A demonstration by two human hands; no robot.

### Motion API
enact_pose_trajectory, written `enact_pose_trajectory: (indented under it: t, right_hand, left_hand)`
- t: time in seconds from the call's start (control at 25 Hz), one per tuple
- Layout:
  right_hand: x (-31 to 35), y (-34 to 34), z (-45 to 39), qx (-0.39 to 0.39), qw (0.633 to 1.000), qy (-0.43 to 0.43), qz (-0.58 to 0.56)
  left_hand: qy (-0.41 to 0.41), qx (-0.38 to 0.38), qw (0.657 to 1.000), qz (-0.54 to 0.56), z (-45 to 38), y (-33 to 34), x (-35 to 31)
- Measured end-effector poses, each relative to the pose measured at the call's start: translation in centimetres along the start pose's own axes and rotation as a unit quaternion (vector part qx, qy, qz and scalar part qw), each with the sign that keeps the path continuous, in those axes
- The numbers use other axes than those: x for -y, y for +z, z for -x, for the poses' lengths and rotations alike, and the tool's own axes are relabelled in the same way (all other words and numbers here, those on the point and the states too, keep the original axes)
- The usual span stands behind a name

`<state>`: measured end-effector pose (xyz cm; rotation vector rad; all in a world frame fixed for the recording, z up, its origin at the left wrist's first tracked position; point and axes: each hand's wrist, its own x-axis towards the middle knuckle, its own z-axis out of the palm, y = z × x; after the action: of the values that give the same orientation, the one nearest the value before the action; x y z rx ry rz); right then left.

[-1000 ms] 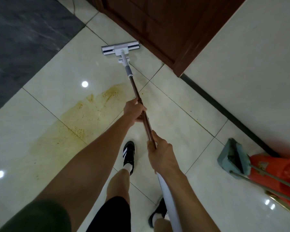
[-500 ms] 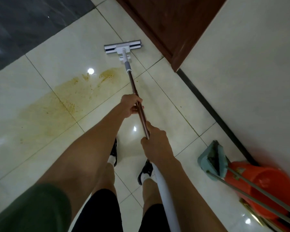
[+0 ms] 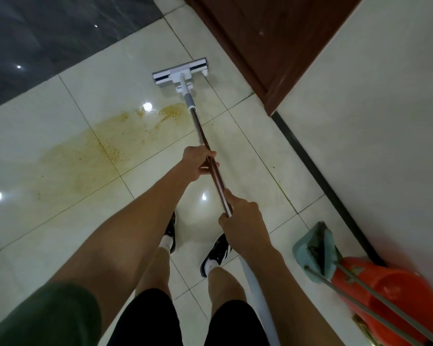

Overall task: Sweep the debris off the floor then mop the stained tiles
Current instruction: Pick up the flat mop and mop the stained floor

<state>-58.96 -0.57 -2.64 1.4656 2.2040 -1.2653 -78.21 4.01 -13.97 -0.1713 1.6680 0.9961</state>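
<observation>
A flat white mop head (image 3: 180, 72) lies on the pale tiles just beyond the far right tip of a wide yellow-brown stain (image 3: 93, 156). Its copper-coloured handle (image 3: 203, 138) runs back towards me. My left hand (image 3: 198, 162) grips the handle halfway along. Closer to me, my right hand (image 3: 240, 218) grips it where the copper turns into a white sleeve. The stain spreads over several tiles to the left of the handle.
A dark wooden door (image 3: 268, 41) stands close to the right of the mop head. A white wall with a dark skirting (image 3: 318, 176) runs along the right. A teal dustpan (image 3: 315, 250) and an orange bucket (image 3: 390, 290) sit at lower right. Dark flooring (image 3: 48, 41) lies at upper left.
The mop head has come slightly nearer and to the right, by the stain's far tip. My feet have shifted together under me. Both hands keep their grip.
</observation>
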Motion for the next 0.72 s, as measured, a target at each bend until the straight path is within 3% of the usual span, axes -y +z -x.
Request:
enact_pose_trajectory:
  t: [0.24,0.4,0.72]
  right_hand:
    - [6.6,1.6,-0.4,0.023,0.996,-0.083,0.035]
    - [12.2,5.1,0.1,0.084,0.985,-0.13,0.072]
    - [26.0,15.8,0.5,0.218,0.926,-0.231,0.205]
  left_hand:
    - [0.036,-0.067,0.995,0.068,2.3,-8.7,-2.5]
    - [0.038,-0.118,0.985,0.123,3.9,-17.7,-1.8]
    - [0.024,-0.211,0.943,0.258,7.1,-38.6,2.9]
